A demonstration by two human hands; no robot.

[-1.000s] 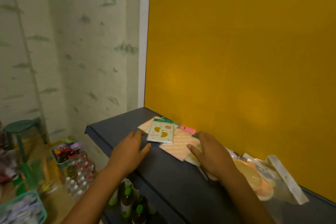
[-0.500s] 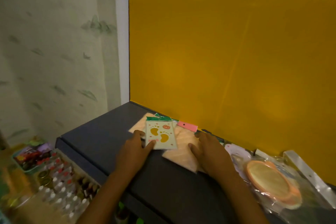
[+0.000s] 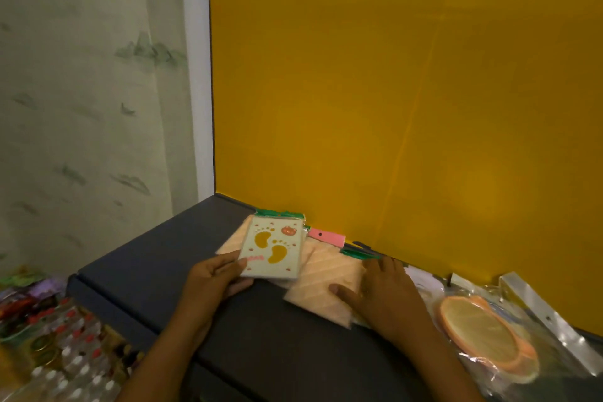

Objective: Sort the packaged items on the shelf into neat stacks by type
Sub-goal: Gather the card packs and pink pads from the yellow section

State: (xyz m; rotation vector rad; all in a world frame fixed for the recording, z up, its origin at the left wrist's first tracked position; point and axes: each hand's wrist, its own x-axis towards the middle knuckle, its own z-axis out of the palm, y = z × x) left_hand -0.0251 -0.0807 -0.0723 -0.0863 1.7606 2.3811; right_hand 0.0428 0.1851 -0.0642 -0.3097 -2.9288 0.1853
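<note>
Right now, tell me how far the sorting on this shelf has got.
Early. Nothing looks finished: no neat stack shows on the shelf. In hand: the left hand pinches the footprint packet lying on the peach packets, and the right hand rests flat on those. Left: the pink tag, the green-topped packet and the orange round items in clear bags lie loose.

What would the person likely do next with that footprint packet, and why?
Probably lift the footprint packet off the peach packets and set it apart. The left hand pinches its lower corner, and it lies across a different type, while the right hand presses the peach packets flat.
</note>
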